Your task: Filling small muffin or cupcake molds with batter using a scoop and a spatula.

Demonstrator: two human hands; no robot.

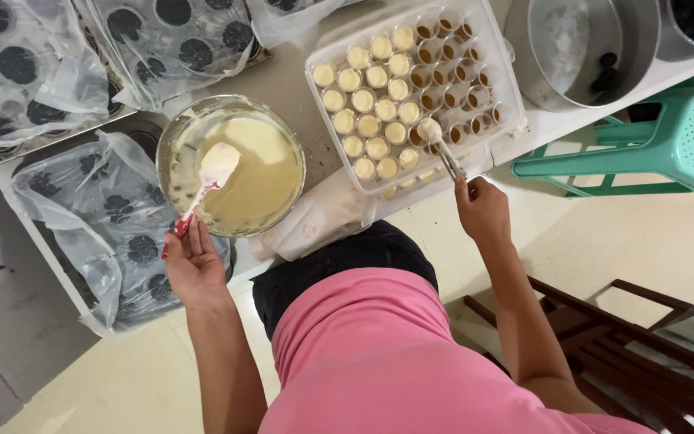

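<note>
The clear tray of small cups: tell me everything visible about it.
The clear plastic tray is rectangular with rounded corners and lies tilted on the white table, near its edge. It holds rows of small round cups: those toward the batter bowl are filled with pale cream batter, those on the far side show brown bottoms. The right hand holds a scoop over the filled cups' edge.

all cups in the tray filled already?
No: in the clear tray, the cups on one side hold pale batter, while those on the other side show dark bottoms.
</note>
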